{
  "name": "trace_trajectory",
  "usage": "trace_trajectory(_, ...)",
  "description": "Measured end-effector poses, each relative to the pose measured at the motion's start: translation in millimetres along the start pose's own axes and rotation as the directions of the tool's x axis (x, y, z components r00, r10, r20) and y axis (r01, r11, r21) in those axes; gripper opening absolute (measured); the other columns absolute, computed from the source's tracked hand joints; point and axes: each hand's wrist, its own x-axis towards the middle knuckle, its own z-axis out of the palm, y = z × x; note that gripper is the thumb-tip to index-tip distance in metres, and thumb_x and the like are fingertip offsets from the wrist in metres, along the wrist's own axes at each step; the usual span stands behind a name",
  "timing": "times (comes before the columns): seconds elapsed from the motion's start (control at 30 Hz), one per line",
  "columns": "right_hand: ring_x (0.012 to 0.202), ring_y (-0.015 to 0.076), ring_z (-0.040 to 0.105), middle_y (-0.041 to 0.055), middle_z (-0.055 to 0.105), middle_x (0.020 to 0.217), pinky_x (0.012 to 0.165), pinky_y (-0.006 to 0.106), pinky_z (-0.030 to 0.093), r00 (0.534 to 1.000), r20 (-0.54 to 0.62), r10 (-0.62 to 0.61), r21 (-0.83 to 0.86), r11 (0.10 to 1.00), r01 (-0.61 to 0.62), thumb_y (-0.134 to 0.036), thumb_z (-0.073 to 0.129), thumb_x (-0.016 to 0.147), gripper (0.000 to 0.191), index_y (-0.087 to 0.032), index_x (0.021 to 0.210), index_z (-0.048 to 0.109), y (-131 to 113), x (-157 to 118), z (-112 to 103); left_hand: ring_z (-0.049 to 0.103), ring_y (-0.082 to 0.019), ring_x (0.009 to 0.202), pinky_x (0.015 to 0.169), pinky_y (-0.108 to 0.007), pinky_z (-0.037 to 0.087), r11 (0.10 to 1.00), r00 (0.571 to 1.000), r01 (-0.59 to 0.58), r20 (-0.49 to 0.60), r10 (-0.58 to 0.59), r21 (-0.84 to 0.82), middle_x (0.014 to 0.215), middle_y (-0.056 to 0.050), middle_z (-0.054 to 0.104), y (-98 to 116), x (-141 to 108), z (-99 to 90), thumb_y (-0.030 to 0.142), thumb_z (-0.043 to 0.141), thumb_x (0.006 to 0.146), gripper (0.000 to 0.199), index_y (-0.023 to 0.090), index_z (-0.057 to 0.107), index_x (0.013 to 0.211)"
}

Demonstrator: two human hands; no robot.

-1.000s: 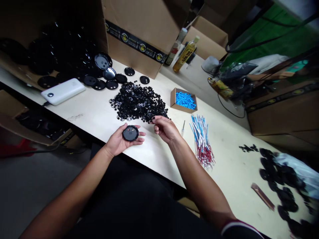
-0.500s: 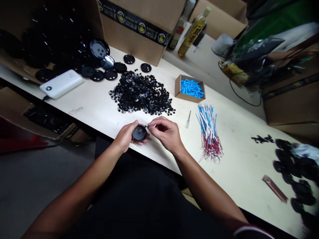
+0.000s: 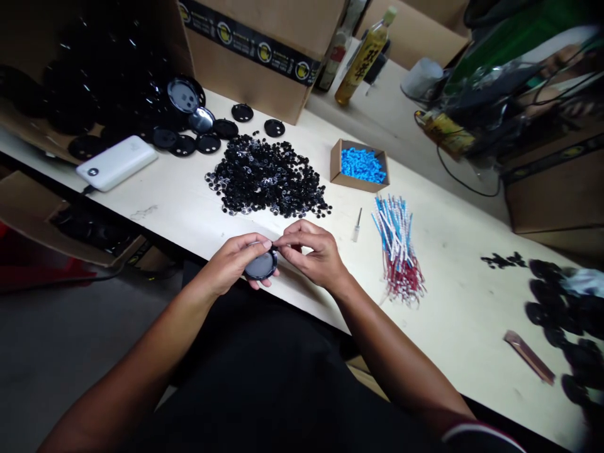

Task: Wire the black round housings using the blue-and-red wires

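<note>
Nearest to us, our two hands work together just above the table's front edge. Our left hand (image 3: 231,262) cups a round black plastic disc (image 3: 260,266), its grey face showing, with the fingers curled over its upper edge. Our right hand (image 3: 310,251) comes in from the other side, and its fingertips (image 3: 279,242) pinch at the disc's rim; whatever lies between them is too small for us to tell. The disc stays in the air, just clear of the pale table (image 3: 453,302).

Just beyond our hands spreads a large heap of small black rings (image 3: 264,179) with shiny clear edges. Judging by its size, plenty remains to work through. Further left, a loose row of larger black discs (image 3: 207,143) lies beside a white power bank (image 3: 116,162), and many more are piled in a cardboard box lid (image 3: 28,119).

To the right sit a small screwdriver (image 3: 357,225), a bundle of blue, white and red sticks (image 3: 399,251), and a cardboard tray (image 3: 336,165) of blue pieces. Further right, a copper-coloured strip (image 3: 528,357) lies near a dark heap of discs (image 3: 552,314). A bottle of oil (image 3: 363,60) stands at the far side.
</note>
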Motion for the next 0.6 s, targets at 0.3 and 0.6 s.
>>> trace_trajectory(0.3,0.064,0.0139,0.058,0.0039,0.074,0.093,0.058,0.028,0.049,0.921,-0.123,0.370,0.235,0.913,-0.335,-0.036,0.080,0.090,0.018,-0.026,0.104,0.084,0,-5,10,0.078,-0.026,0.056,0.042,-0.024,0.054,0.995,0.971,-0.089,-0.225,0.076,-0.049,0.075,-0.007,0.081,-10,7,-2.3,0.044,0.083,0.086,0.032,0.019,0.071,0.101)
trace_trajectory(0.6,0.054,0.0116,0.055,0.0017,0.072,0.077,0.051,0.025,0.044,0.798,0.014,0.603,0.490,0.691,-0.531,-0.041,0.086,0.079,0.028,-0.020,0.097,0.082,-7,-3,27,0.077,-0.025,0.053,0.042,-0.025,0.056,0.987,0.947,-0.139,-0.304,0.108,-0.083,0.073,-0.004,0.079,-15,14,-1.1,0.041,0.083,0.086,0.027,0.019,0.071,0.098)
